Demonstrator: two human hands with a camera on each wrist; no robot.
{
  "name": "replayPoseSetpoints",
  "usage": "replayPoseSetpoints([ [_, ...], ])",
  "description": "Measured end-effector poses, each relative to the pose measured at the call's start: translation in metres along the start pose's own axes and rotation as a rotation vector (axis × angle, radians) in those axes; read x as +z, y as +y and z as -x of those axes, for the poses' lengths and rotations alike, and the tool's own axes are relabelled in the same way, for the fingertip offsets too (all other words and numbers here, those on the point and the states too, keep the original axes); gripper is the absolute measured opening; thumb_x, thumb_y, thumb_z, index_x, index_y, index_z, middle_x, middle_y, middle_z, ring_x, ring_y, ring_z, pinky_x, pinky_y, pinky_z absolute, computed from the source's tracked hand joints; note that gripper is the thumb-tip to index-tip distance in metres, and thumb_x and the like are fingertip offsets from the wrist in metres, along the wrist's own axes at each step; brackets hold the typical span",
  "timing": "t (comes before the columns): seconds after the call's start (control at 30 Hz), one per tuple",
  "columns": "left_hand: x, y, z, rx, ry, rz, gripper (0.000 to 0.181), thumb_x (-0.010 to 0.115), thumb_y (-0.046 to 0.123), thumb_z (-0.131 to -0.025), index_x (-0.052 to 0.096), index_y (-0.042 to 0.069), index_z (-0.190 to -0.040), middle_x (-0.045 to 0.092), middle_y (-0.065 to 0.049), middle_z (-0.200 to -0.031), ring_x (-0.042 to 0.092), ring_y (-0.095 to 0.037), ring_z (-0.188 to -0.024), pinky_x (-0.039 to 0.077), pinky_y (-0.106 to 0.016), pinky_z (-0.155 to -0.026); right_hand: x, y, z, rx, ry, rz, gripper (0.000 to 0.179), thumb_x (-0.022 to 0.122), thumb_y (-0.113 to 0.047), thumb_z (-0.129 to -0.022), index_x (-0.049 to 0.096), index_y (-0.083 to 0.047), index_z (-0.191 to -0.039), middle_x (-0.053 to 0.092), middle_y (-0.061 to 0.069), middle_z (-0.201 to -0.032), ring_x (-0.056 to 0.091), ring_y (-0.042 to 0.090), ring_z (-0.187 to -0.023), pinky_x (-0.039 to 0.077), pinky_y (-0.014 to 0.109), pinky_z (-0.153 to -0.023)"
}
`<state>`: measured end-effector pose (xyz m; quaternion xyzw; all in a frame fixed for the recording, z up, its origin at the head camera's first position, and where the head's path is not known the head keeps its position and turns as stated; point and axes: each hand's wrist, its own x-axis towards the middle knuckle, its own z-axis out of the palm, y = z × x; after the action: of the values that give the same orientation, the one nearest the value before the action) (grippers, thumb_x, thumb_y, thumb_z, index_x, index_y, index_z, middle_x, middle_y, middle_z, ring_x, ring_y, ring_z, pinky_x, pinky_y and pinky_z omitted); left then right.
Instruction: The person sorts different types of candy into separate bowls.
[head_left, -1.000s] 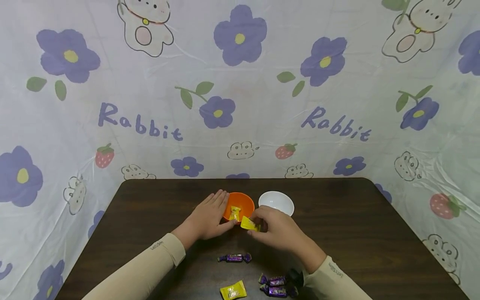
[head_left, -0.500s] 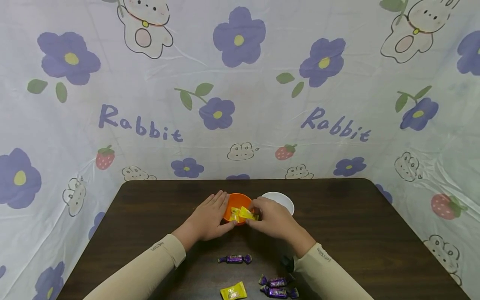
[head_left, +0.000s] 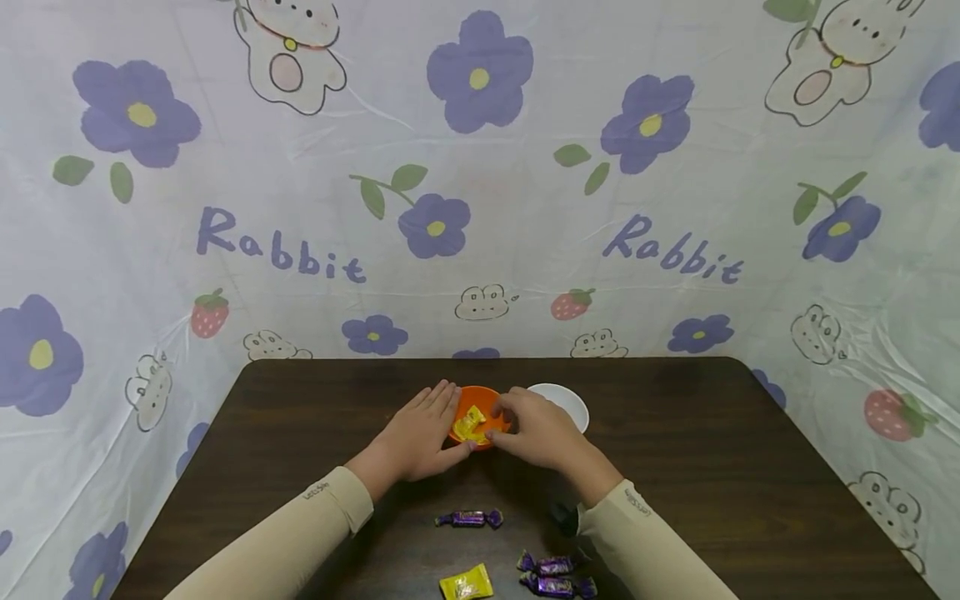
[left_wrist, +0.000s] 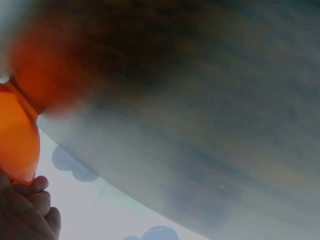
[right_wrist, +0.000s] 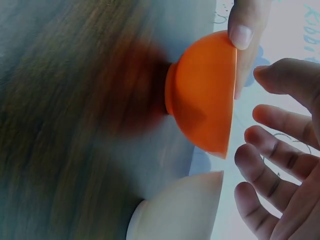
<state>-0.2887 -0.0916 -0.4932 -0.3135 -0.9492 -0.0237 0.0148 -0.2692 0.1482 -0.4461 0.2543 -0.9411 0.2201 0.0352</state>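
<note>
An orange bowl (head_left: 489, 400) stands near the table's far side, with yellow-wrapped candies (head_left: 471, 421) inside. My left hand (head_left: 415, 433) rests on its left rim, fingers straight and thumb (right_wrist: 242, 37) against the near edge. Over the bowl's right side is my right hand (head_left: 542, 427); in the right wrist view its fingers are apart, loosely bent, with nothing between them. A white bowl (head_left: 566, 400) sits just to the right, partly hidden by that hand. The left wrist view shows the orange bowl (left_wrist: 17, 135) at its left edge.
One purple-wrapped candy (head_left: 469, 518) lies in front of the bowls on the dark wooden table (head_left: 712, 467). Nearer are a yellow-wrapped candy (head_left: 467, 582) and two purple-wrapped candies (head_left: 557, 575). A dark object (head_left: 564, 518) shows beside the right sleeve. A patterned sheet (head_left: 525, 183) hangs behind.
My right hand has moved left over the orange bowl and let go of a yellow-wrapped candy, which now lies inside with the other. The left hand has stayed at the rim.
</note>
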Motion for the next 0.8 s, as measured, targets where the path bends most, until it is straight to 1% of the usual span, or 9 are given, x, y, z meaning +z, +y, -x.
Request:
replayPoseSetpoints([
  [0.23, 0.001, -0.001, -0.001, -0.019, -0.029, -0.014, 0.095, 0.031, 0.072, -0.105, 0.019, 0.003, -0.169, 0.017, -0.013, -0.178, 0.018, -0.030, -0.166, 0.015, -0.048, -0.136, -0.005, -0.003, 0.015, -0.062, -0.021, 0.000, 0.026, 0.081, -0.031, -0.093, 0.077, -0.011, -0.109, 0.069, 0.004, -0.094, 0.054, 0.010, -0.074, 0.052, 0.025, -0.067],
  [0.37, 0.000, 0.000, 0.000, -0.027, -0.031, -0.007, 0.095, 0.029, 0.073, -0.105, 0.020, 0.004, -0.170, 0.017, -0.013, -0.178, 0.019, -0.030, -0.166, 0.016, -0.048, -0.136, -0.008, -0.009, 0.026, -0.113, -0.036, -0.003, 0.022, 0.081, -0.032, -0.094, 0.076, -0.015, -0.107, 0.070, 0.002, -0.096, 0.054, 0.008, -0.077, 0.053, 0.026, -0.071],
  [0.43, 0.000, 0.000, 0.000, -0.028, -0.030, -0.005, 0.095, 0.029, 0.073, -0.105, 0.020, 0.004, -0.170, 0.017, -0.013, -0.178, 0.019, -0.030, -0.166, 0.016, -0.047, -0.136, -0.010, -0.012, 0.031, -0.143, -0.049, -0.040, 0.019, 0.081, -0.031, -0.095, 0.075, -0.017, -0.106, 0.071, 0.000, -0.098, 0.055, 0.009, -0.078, 0.054, 0.026, -0.073],
  [0.53, 0.001, 0.000, 0.000, -0.031, -0.026, -0.006, 0.095, 0.032, 0.072, -0.105, 0.020, 0.004, -0.170, 0.018, -0.013, -0.178, 0.019, -0.030, -0.166, 0.016, -0.047, -0.136, -0.011, -0.016, 0.038, -0.171, -0.087, -0.126, 0.018, 0.080, -0.031, -0.095, 0.075, -0.019, -0.108, 0.073, -0.001, -0.102, 0.060, 0.013, -0.081, 0.057, 0.025, -0.076],
  [0.67, 0.003, 0.000, 0.000, -0.037, -0.026, -0.008, 0.095, 0.034, 0.072, -0.105, 0.019, 0.005, -0.170, 0.018, -0.012, -0.178, 0.018, -0.029, -0.166, 0.015, -0.047, -0.136, -0.013, -0.020, 0.048, -0.185, -0.154, -0.228, 0.020, 0.079, -0.032, -0.096, 0.075, -0.020, -0.112, 0.072, -0.001, -0.106, 0.066, 0.021, -0.085, 0.061, 0.027, -0.077],
  [0.8, 0.003, 0.000, -0.001, -0.042, -0.035, -0.009, 0.095, 0.033, 0.073, -0.104, 0.018, 0.006, -0.170, 0.017, -0.011, -0.179, 0.017, -0.028, -0.166, 0.014, -0.047, -0.136, -0.013, -0.023, 0.057, -0.203, -0.225, -0.293, 0.021, 0.079, -0.034, -0.097, 0.075, -0.024, -0.114, 0.070, -0.006, -0.109, 0.066, 0.019, -0.089, 0.062, 0.030, -0.081],
])
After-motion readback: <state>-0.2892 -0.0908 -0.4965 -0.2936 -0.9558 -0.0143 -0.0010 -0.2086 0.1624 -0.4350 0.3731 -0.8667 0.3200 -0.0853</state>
